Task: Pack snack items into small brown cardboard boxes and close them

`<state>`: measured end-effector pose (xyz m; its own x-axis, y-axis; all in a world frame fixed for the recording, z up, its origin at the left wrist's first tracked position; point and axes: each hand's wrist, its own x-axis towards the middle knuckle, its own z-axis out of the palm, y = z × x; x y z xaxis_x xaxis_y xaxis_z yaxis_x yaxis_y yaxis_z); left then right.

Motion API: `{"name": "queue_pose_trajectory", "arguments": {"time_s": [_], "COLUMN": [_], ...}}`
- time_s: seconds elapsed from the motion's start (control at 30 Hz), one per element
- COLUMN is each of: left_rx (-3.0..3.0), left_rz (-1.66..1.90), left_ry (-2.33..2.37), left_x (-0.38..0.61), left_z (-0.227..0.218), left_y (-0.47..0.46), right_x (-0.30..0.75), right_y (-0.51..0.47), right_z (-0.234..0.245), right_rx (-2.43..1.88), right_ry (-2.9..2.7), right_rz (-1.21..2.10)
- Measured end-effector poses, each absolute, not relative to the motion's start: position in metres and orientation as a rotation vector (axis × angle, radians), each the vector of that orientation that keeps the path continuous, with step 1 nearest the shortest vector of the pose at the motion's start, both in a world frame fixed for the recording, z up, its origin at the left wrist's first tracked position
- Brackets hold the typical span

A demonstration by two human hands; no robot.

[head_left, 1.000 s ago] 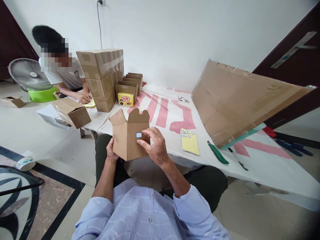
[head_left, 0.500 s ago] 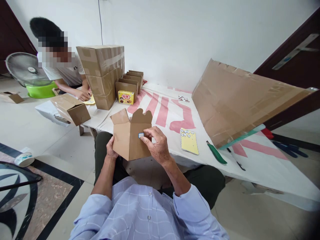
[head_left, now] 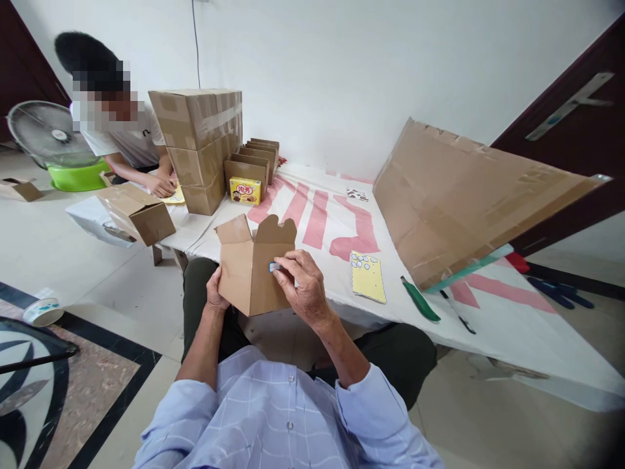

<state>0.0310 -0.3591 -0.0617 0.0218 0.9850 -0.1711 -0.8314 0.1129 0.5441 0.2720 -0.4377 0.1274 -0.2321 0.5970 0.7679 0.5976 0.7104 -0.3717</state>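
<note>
My left hand [head_left: 216, 291] grips the left side of an open brown cardboard box [head_left: 234, 270], held tilted over my lap with its top flaps up. My right hand [head_left: 305, 283] has thumb and forefinger pinched at a small blue-edged white sticker [head_left: 274, 267] against the box's right face. Whether the sticker is fully stuck down I cannot tell. To the right on the table lies a yellow sheet [head_left: 367, 281] with several similar stickers near its top.
A green-handled knife [head_left: 420, 299] and a black pen [head_left: 458, 312] lie right of the sheet, by a large leaning cardboard panel [head_left: 469, 195]. Taped boxes [head_left: 195, 130] are stacked at left, near a yellow snack box [head_left: 245, 190]. A co-worker [head_left: 131, 150] sits beyond them.
My right fingers have shifted slightly on the sticker, which looks a little tilted compared with before. The box stays in my left hand; the whole view has moved a little.
</note>
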Motion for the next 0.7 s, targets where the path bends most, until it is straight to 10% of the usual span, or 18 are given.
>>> {"name": "queue_pose_trajectory", "arguments": {"time_s": [0.7], "left_rx": [0.331], "left_rz": [1.456], "left_ry": [0.58], "left_x": [0.0321], "left_z": [-0.0658], "left_y": [-0.3583], "right_x": [0.2684], "right_y": [-0.4411], "right_z": [0.1295], "right_rx": [-0.947], "right_ry": [-1.919], "right_rz": [0.0]}}
